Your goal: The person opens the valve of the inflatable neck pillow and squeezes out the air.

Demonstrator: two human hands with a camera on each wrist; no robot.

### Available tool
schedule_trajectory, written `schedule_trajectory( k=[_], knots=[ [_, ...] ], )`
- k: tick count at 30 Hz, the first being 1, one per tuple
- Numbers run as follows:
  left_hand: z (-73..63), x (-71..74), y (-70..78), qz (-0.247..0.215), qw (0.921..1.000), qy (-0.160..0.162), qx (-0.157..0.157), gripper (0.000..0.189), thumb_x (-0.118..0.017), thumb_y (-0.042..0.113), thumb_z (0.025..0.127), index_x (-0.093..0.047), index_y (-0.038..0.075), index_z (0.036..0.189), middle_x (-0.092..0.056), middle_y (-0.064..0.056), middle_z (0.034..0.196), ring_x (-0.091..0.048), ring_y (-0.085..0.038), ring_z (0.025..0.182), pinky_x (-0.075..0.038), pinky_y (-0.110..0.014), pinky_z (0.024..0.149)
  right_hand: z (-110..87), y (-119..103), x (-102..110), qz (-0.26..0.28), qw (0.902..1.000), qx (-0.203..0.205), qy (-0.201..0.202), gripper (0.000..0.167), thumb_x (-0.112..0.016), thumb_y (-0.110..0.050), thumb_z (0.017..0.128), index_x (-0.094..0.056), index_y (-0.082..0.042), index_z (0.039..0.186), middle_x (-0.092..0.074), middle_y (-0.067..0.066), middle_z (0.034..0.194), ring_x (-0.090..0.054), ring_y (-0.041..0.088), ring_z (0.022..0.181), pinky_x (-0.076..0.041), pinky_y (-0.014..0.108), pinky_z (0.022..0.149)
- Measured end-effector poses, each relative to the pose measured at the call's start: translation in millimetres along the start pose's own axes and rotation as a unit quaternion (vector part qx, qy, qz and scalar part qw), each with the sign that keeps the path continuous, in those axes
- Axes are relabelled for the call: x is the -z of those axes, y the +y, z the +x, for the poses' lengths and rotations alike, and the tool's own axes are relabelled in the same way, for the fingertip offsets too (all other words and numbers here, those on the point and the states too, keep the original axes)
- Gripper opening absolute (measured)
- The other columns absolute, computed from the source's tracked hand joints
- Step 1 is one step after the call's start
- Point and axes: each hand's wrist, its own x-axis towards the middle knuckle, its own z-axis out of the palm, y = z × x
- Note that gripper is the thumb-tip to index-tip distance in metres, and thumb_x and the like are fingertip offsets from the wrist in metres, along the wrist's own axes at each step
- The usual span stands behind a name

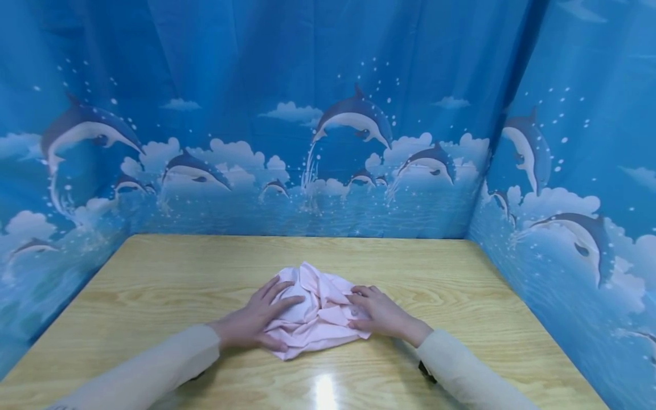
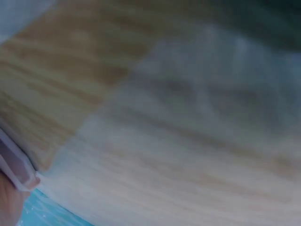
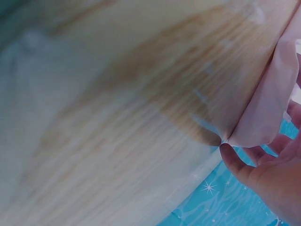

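Observation:
A crumpled pale pink cloth point(image 1: 320, 336) lies bunched on the wooden table, its folds gathered toward the middle. Spread across the cloth's left side is my left hand point(image 1: 256, 319), fingers apart and thumb near the front edge. My right hand point(image 1: 381, 313) rests against the right side, its fingers lightly bent over the folds. The right wrist view has the thumb of the right hand point(image 3: 263, 179) at a lower corner of the cloth point(image 3: 263, 108), other fingers partly hidden. Only a bit of the left hand point(image 2: 9, 202) and a cloth edge point(image 2: 19, 165) show in the left wrist view.
The light wood-grain table point(image 1: 179, 273) reaches back to a blue dolphin-print curtain point(image 1: 266, 114). Another curtain side point(image 1: 574, 199) runs along the right edge. A bright light reflection lies on the tabletop in front of the cloth.

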Motion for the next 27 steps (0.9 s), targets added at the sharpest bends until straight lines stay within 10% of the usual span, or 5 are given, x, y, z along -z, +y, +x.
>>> schedule_trajectory(
  k=[15,27],
  knots=[
    [12.9,3.4,4.6,-0.012,0.9993,0.035,0.011,0.078,-0.062,0.065,0.069,-0.041,0.026,0.134,-0.031,-0.013,0.138,-0.037,-0.034,0.123,-0.033,-0.054,0.1,0.1,1.6,0.5,0.002,1.0,-0.002,0.0,0.056,-0.066,-0.036,0.081,-0.053,-0.005,0.126,-0.046,0.018,0.132,-0.045,0.038,0.118,-0.039,0.053,0.096],
    [26.5,5.6,7.1,-0.019,0.9982,-0.016,0.054,0.108,-0.067,0.069,0.058,-0.013,0.036,0.146,-0.031,-0.007,0.13,-0.035,-0.023,0.111,-0.037,-0.044,0.094,-1.0,2.3,-0.5,0.014,0.9999,-0.001,0.0,0.059,-0.066,-0.037,0.081,-0.049,-0.008,0.13,-0.045,0.017,0.134,-0.045,0.037,0.118,-0.038,0.053,0.097]
  ],
)
